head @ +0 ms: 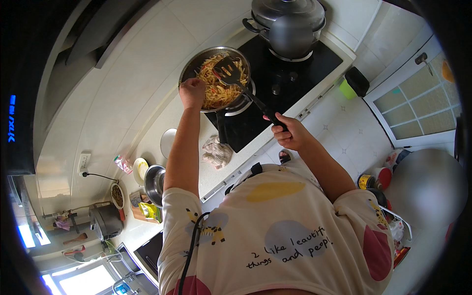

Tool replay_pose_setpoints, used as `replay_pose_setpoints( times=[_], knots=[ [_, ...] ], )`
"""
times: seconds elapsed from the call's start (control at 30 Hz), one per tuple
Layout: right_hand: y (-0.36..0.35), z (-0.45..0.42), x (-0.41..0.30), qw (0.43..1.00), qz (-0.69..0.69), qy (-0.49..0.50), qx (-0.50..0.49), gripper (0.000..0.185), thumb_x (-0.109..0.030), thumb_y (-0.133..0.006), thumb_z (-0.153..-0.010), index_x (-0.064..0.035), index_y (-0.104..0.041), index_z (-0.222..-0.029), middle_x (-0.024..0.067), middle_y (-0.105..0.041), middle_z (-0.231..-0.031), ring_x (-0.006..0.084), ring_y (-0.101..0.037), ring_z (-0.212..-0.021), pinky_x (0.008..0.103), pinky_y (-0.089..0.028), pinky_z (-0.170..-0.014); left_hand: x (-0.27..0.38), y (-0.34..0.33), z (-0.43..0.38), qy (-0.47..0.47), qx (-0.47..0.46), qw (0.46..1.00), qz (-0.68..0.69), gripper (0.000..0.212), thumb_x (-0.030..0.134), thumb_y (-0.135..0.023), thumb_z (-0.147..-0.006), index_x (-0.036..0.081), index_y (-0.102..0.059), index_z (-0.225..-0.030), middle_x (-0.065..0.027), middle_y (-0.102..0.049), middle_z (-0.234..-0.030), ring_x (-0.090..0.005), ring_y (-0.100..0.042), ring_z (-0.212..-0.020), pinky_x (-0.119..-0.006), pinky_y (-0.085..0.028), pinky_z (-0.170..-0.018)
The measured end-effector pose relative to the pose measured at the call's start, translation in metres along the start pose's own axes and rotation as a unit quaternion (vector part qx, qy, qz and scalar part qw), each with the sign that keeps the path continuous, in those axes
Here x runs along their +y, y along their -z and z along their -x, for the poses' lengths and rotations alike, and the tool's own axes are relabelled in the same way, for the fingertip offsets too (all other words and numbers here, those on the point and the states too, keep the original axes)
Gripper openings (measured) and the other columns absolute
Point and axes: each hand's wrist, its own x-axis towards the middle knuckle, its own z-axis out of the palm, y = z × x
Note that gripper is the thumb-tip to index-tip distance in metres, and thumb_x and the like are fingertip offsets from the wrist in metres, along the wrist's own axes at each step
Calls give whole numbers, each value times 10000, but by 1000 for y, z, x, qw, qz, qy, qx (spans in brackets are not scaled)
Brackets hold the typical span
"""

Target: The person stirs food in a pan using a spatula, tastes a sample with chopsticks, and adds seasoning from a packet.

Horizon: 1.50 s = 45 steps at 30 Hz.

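Observation:
My right hand [289, 132] grips the black handle of a slotted spatula [230, 72]. Its blade rests over a heap of pale yellow shredded food [217, 94] with red bits, in a frying pan [185, 68] on the near burner. Above the pan's left rim, my left hand [192, 94] is curled with its fingers drawn together; nothing shows in it, though its underside is hidden. The pan's black handle [221, 127] points towards me, and a crumpled cloth [217, 151] lies on the counter just beyond its end.
A large lidded steel pot [287, 11] stands on the other burner of the black hob [313, 79]. Along the left counter are a metal bowl [155, 182], a plate [140, 171], a yellow-green packet [149, 212] and a dark electric cooker [106, 220]. A range hood [73, 70] overhangs at left.

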Motion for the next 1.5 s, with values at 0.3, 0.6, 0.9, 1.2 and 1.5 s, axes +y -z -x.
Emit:
replay_pose_setpoints(
  times=[0.3, 0.6, 0.9, 1.2, 1.5],
  knots=[
    [2, -1, 2, 999, 7, -1, 35, 240, -354, -409, -911, -170, -483, -1047, -39, -383, -608, 25, -253, -433, 166, -201, -380, 54, 48, 23, 107, -103, 862, 485, 68, 124, -591, -800, 76, -567, -842, -25, -582, -775, -111, -514, -660, -231, -411, -557],
    [-2, -2, 6, 996, 10, 10, 88, 311, -369, -412, -907, -169, -464, -1139, -54, -371, -593, 14, -233, -390, 152, -181, -353, 209, 147, 134, -26, -374, 578, 725, 92, 145, -600, -794, 85, -546, -749, -76, -492, -739, -145, -472, -663, -224, -381, -540],
    [2, -8, 11, 998, -22, 15, 63, 257, -354, -452, -895, -162, -465, -1066, -30, -402, -578, 26, -263, -392, 154, -187, -340, 263, 189, 202, 96, -429, 380, 814, 97, 101, -661, -768, 16, -625, -801, -98, -534, -762, -117, -487, -561, -198, -425, -492],
    [-5, -12, 9, 995, 43, 35, 78, 261, -357, -423, -906, -177, -474, -1088, -45, -384, -577, 16, -235, -395, 152, -179, -350, 202, 166, 180, -152, -631, 440, 621, 199, 223, -715, -729, 67, -607, -787, -75, -536, -863, -180, -510, -704, -267, -425, -595],
    [-43, -10, -12, 857, 414, 125, 279, 234, -298, -440, -904, -122, -499, -1046, -22, -385, -552, 36, -255, -387, 193, -206, -350, 93, 99, 177, 102, -329, 844, 411, 161, 187, -581, -829, 26, -571, -835, -86, -541, -818, -90, -500, -648, -220, -418, -594]
  ],
)
